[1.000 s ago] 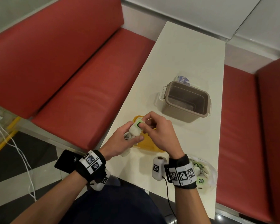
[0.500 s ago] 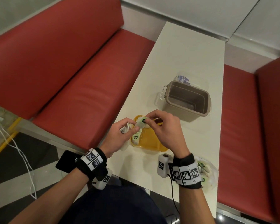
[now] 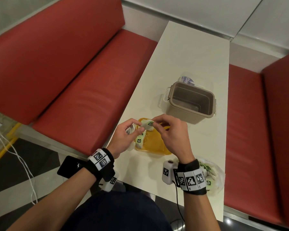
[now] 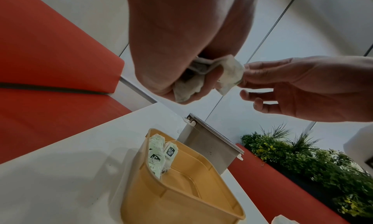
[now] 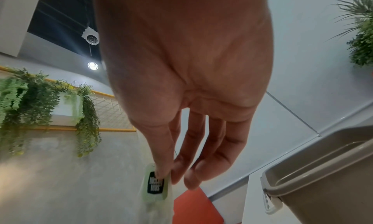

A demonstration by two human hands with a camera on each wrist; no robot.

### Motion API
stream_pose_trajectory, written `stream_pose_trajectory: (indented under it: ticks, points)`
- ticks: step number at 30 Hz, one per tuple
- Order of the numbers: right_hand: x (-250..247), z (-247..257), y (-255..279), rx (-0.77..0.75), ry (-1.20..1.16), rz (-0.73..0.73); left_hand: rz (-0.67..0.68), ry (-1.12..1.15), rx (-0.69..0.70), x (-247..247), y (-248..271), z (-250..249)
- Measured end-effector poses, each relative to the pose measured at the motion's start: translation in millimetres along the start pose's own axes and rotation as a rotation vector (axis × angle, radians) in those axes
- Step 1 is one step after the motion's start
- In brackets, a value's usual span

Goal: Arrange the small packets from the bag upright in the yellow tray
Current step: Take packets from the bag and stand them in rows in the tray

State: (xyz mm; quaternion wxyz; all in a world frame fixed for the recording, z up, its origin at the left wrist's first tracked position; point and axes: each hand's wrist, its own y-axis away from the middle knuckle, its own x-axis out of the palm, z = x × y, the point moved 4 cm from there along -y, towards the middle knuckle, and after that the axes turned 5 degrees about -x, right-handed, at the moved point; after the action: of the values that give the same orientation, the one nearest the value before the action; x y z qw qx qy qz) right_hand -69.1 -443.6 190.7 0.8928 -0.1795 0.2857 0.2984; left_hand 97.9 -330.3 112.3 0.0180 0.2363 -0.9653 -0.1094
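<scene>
While the right hand (image 3: 171, 135) pinches one packet (image 3: 147, 125) drawn from the bunch gripped by the left hand (image 3: 126, 139), another packet (image 4: 156, 155) has dropped below them, now upright in the yellow tray (image 3: 154, 147); placement continues.

Head cam looks down on tabletop (image 3: 187, 52); both wrist cams sit close under palms, facing up/outward; all share grey tub (image 3: 191, 104).
</scene>
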Motion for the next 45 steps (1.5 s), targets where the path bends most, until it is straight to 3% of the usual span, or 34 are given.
stream_pose_trajectory:
  ticks: [7, 12, 19, 28, 35, 40, 45]
  points:
    - [6, -48, -13, 0.149, 0.218, -0.017, -0.080, -0.069, -0.151, -8, 2, 24]
    - [38, -89, -23, 0.267, 0.372, 0.104, -0.122, -0.064, -0.268, -18, 13, 38]
    - [79, -107, -39, 0.322, 0.445, 0.197, -0.102, -0.033, -0.361, -20, 22, 46]
    - [92, -120, -41, 0.337, 0.456, 0.126, -0.042, 0.000, -0.391, -23, 25, 46]
    - [92, -130, -28, 0.393, 0.301, -0.065, -0.025, 0.019, -0.441, -22, 23, 42]
    - [108, -149, -23, 0.606, 0.322, 0.088, -0.043, 0.009, -0.400, -19, 20, 36]
    - [118, -153, -23, 0.633, 0.306, 0.142, -0.040, 0.021, -0.305, -15, 21, 23]
